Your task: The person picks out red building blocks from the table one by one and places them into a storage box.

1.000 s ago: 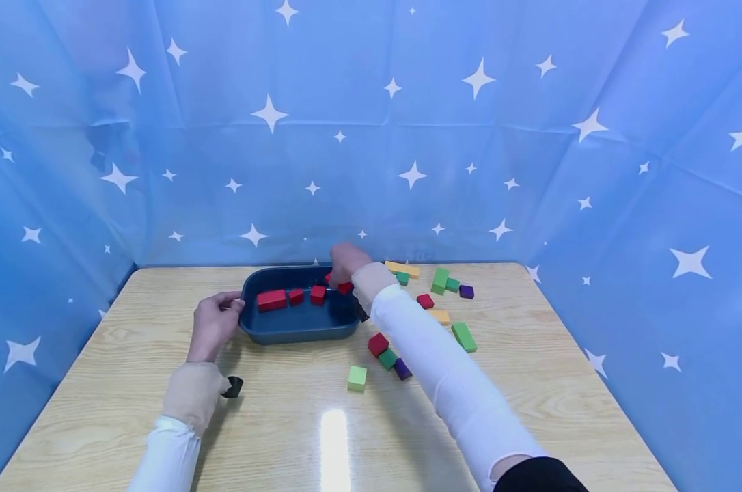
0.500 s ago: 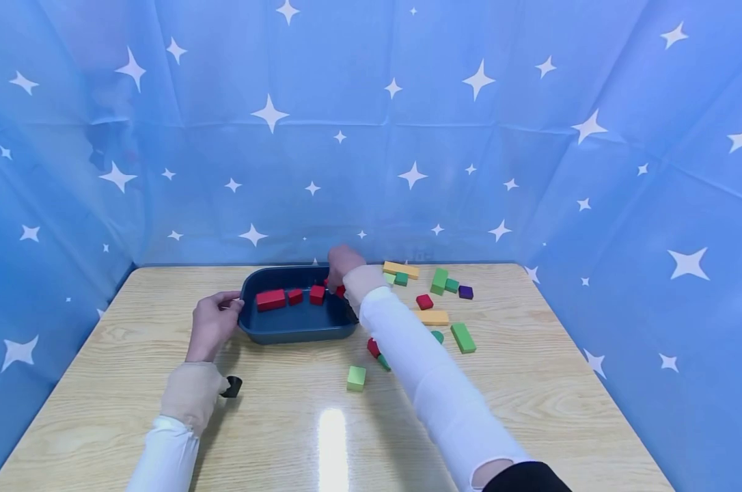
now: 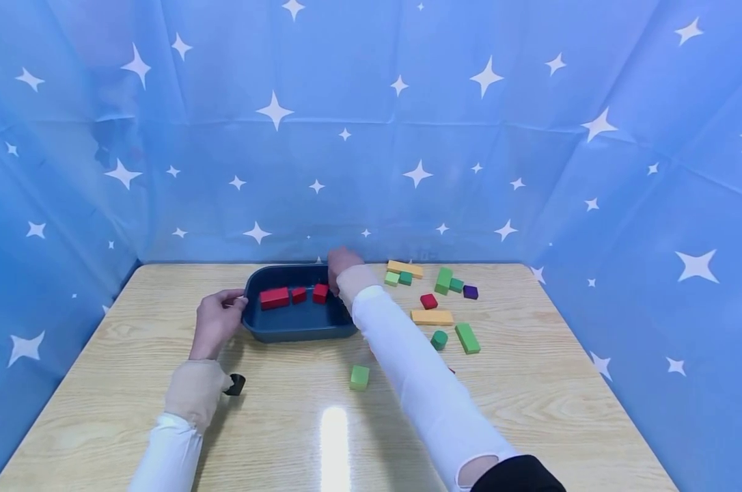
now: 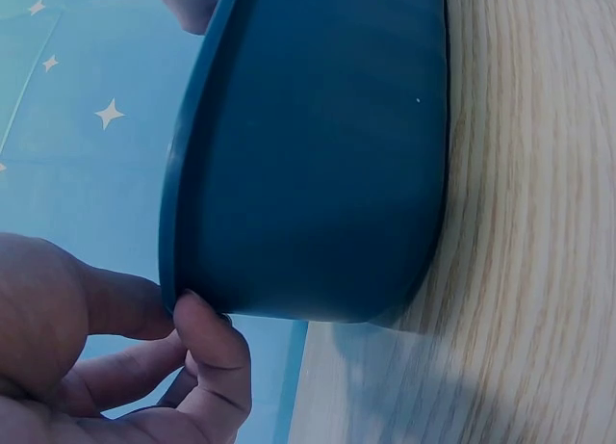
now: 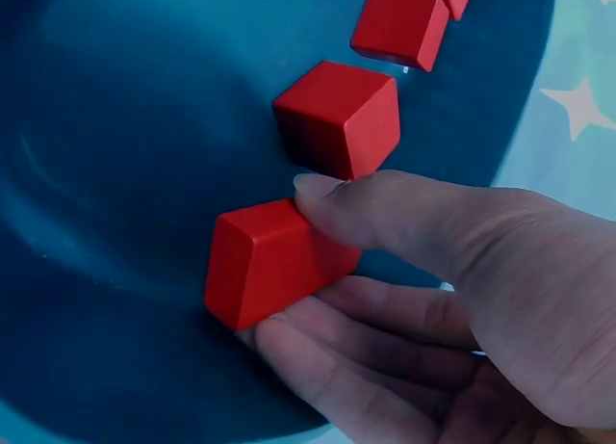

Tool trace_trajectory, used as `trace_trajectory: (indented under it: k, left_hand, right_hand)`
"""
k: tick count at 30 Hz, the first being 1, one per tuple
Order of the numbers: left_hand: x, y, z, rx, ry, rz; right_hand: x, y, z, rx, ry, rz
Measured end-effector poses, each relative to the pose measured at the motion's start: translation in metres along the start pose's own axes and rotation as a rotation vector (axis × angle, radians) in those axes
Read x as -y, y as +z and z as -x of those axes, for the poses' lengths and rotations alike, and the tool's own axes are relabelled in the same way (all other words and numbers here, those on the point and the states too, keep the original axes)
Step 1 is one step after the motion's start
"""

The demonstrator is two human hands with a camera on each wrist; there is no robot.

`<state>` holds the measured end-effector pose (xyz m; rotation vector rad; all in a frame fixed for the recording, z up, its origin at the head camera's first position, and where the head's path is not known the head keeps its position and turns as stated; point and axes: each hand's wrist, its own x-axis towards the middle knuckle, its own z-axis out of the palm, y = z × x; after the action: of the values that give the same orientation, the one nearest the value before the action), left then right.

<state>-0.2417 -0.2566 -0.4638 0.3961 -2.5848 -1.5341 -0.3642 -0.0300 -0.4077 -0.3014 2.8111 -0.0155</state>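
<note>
A dark blue tray rests near the back of the table. My left hand pinches its left rim between thumb and fingers, close up in the left wrist view. Over the right end of the tray, my right hand reaches in. The right wrist view shows its thumb and fingers gripping a red block low inside the tray. Just beyond the thumb sits a red cube. In the head view, a long red block and a small red block line up with that cube.
Right of the tray lie a yellow block, a green cylinder, a green block, a red block and a purple block. A light green cube stands nearer. My right sleeve covers part of the table.
My right hand has shifted slightly left inside the tray. Its forearm has swung left, uncovering the green cylinder and hiding the nearby red, green and purple blocks. The left hand keeps its place.
</note>
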Motion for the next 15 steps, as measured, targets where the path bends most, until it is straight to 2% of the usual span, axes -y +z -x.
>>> trace_trajectory:
  k: [8, 15]
  left_hand:
    - [-0.001, 0.000, -0.001, -0.007, 0.000, 0.015]
    - [0.000, 0.001, -0.001, -0.009, -0.001, 0.010]
  right_hand:
    - [0.004, 0.002, -0.001, -0.003, 0.012, 0.014]
    - [0.003, 0.020, -0.016, -0.007, 0.049, -0.036]
